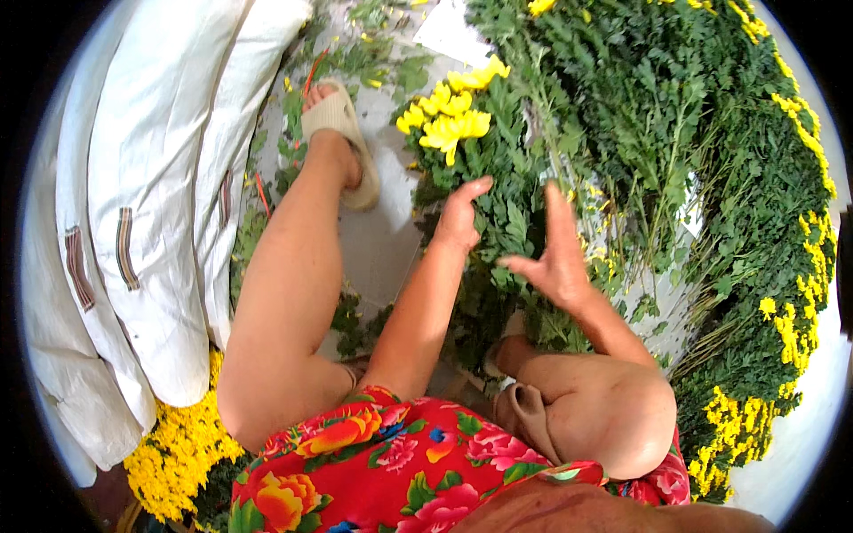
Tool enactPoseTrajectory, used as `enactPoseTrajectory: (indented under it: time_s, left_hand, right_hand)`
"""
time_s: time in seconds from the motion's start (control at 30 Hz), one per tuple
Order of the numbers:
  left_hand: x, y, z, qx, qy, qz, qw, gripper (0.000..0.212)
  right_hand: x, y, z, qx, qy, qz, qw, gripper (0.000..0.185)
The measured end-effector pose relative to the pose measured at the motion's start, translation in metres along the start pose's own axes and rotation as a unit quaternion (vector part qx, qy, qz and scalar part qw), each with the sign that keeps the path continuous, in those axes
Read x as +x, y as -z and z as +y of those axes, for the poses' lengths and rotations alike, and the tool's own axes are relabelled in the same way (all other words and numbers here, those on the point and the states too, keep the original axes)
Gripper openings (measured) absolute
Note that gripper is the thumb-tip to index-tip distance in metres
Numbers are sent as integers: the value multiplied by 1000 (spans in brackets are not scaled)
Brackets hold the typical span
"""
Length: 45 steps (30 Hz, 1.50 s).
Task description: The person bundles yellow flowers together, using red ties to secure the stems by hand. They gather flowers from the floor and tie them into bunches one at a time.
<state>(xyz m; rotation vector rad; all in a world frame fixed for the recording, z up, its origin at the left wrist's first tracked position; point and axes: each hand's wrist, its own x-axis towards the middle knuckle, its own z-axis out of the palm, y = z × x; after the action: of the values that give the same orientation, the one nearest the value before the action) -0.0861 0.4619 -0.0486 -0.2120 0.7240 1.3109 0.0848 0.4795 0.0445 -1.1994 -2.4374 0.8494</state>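
A leafy bunch of yellow chrysanthemums (455, 126) lies in front of me, its blooms toward the far left. My left hand (461, 216) is at the bunch's left side with the thumb raised; its other fingers are hidden, so I cannot tell whether it grips the stems. On the opposite side, my right hand (556, 256) is slightly blurred. Its thumb and fingers are spread apart beside the green leaves (513, 220), with nothing visible between them.
Cut chrysanthemum stems (666, 133) are heaped along the right, yellow blooms facing outward. Several white woven sacks (150, 153) stand at left, above more yellow chrysanthemums (176, 446). Loose leaves and petals litter the floor (380, 246) around my sandalled foot (333, 126). White paper (453, 33) lies farther off.
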Motion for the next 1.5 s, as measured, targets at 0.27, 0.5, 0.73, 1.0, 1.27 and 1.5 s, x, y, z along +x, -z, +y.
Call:
enactPoseTrajectory:
  time_s: [0.27, 0.5, 0.73, 1.0, 1.27, 1.5]
  left_hand:
    - [-11, -1, 10, -23, -35, -94, 995, 61]
    - [16, 10, -6, 32, 11, 35, 999, 47]
    - [17, 3, 9, -37, -39, 64, 996, 47]
    - [21, 16, 9, -47, -45, 44, 997, 49]
    - [6, -12, 15, -66, -124, 89, 986, 40]
    - [2, -2, 12, -35, -49, 85, 995, 41]
  right_hand:
    - [8, -6, -5, 66, -142, -153, 976, 118]
    - [22, 11, 36, 8, 1, -291, 957, 103]
    - [94, 81, 181, -438, -203, 67, 873, 42]
    - [39, 64, 145, -128, -175, 128, 968, 47]
    - [-40, 27, 36, 9, -124, 28, 992, 79]
    - [-26, 36, 29, -34, 60, -40, 997, 67]
